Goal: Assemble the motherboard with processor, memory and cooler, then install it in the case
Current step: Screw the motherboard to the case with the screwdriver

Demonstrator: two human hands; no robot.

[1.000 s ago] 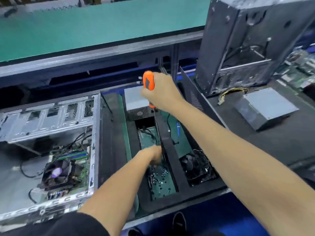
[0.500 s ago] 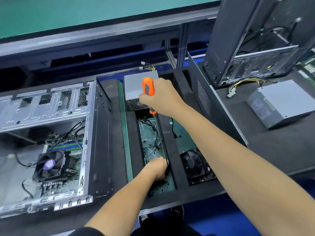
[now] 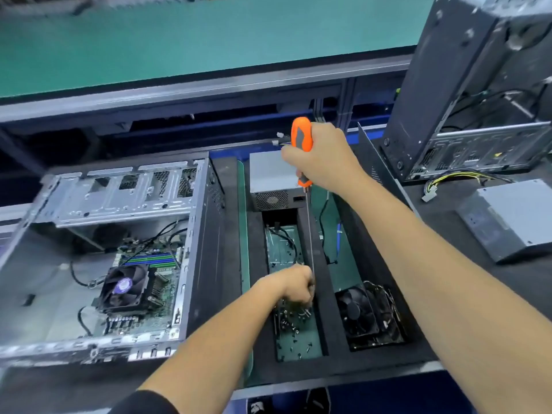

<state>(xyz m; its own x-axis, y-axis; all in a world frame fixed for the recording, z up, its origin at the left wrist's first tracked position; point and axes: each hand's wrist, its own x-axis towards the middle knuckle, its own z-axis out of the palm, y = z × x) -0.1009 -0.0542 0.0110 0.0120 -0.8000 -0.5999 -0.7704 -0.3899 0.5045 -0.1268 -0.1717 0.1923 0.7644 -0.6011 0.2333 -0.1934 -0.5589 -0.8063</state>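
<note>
An open case [image 3: 206, 240] lies on its side at the left. Inside it sits the motherboard [image 3: 167, 282] with a black cooler fan [image 3: 124, 286] and memory sticks [image 3: 149, 259]. My right hand [image 3: 324, 156] grips an orange-handled screwdriver [image 3: 302, 138], shaft pointing down into the foam tray [image 3: 254, 264]. My left hand [image 3: 295, 286] is curled in the tray's middle compartment, over a pile of small black screws [image 3: 294, 322], close to the screwdriver tip. What its fingers hold is hidden.
A grey power supply [image 3: 274, 180] sits at the tray's far end, and a loose black fan [image 3: 363, 315] fills the right compartment. A second case [image 3: 478, 85] stands upright at the right, with another power supply [image 3: 513, 218] beside it. A green conveyor [image 3: 179, 40] runs behind.
My left hand slid toward me along the middle compartment to the screws. My right hand kept the screwdriver upright over the tray. The view shifted slightly.
</note>
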